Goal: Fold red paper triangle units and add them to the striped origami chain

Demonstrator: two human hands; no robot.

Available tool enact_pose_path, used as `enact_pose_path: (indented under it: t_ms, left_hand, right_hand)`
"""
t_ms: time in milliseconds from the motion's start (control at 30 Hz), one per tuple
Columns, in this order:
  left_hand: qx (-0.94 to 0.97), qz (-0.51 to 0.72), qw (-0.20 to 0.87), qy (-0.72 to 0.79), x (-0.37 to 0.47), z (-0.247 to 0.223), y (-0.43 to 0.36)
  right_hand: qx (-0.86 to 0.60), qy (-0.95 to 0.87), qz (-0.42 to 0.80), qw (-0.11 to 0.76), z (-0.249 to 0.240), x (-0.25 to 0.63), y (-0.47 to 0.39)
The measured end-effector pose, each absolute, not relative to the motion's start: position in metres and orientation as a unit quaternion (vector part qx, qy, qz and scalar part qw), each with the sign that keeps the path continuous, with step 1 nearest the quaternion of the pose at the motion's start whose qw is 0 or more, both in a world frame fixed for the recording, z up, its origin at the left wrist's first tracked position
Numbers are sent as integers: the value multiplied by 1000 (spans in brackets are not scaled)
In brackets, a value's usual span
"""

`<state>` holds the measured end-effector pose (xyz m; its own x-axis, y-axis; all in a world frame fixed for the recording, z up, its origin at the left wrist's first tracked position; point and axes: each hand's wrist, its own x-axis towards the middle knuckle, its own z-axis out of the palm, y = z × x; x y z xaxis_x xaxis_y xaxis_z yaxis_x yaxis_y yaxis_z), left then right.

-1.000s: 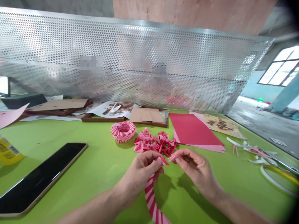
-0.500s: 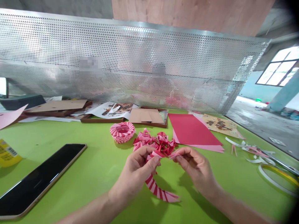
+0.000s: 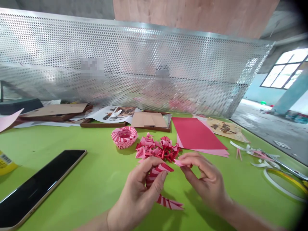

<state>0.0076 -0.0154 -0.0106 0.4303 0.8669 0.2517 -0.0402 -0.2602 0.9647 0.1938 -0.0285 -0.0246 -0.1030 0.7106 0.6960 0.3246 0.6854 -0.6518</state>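
My left hand [image 3: 146, 189] is closed round a curved chain of folded pink and red paper [image 3: 168, 203]; its striped tail curls out below the fingers. Just right of the chain's upper end, my right hand [image 3: 204, 179] pinches a small pink folded paper piece [image 3: 179, 163], apart from the chain. Behind both hands lies a pile of folded red and pink paper pieces [image 3: 158, 147]. A round pink and red woven paper bowl [image 3: 124, 137] stands left of the pile.
A black phone [image 3: 40, 189] lies at the left. Red paper sheets [image 3: 199, 133] are behind at the right, near paper scraps, scissors [image 3: 288, 168] and a tape ring [image 3: 284, 184]. Cardboard and frames [image 3: 150, 120] line the back, before a perforated metal screen [image 3: 134, 64].
My left hand has moved slightly down and left with the chain. A gap has opened between the chain's upper end and the pink piece in my right hand.
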Motion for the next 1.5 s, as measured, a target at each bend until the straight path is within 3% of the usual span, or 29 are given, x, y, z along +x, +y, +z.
enact_pose_path:
  t_ms: [467,633,833,1233,1500]
  left_hand:
    - [693,435,495,291,8,-11,-19]
    - [727,475,398,296,8,-8,-16]
    - [761,452,364,290,10,-8,-15]
    - [803,405,296,321,6,-17,-19]
    - [786,494,279,246,-1,-31,-19]
  right_hand:
    - [-340,-745,127,560,-16,190,-32]
    - [-371,-691,213,583,-22,192,-32]
    - [-330,-670,270,607,-15,187,-40]
    - [-330,-704,217,590,-14,185,-48]
    - [-339,-723,177,575,-18,187,-47]
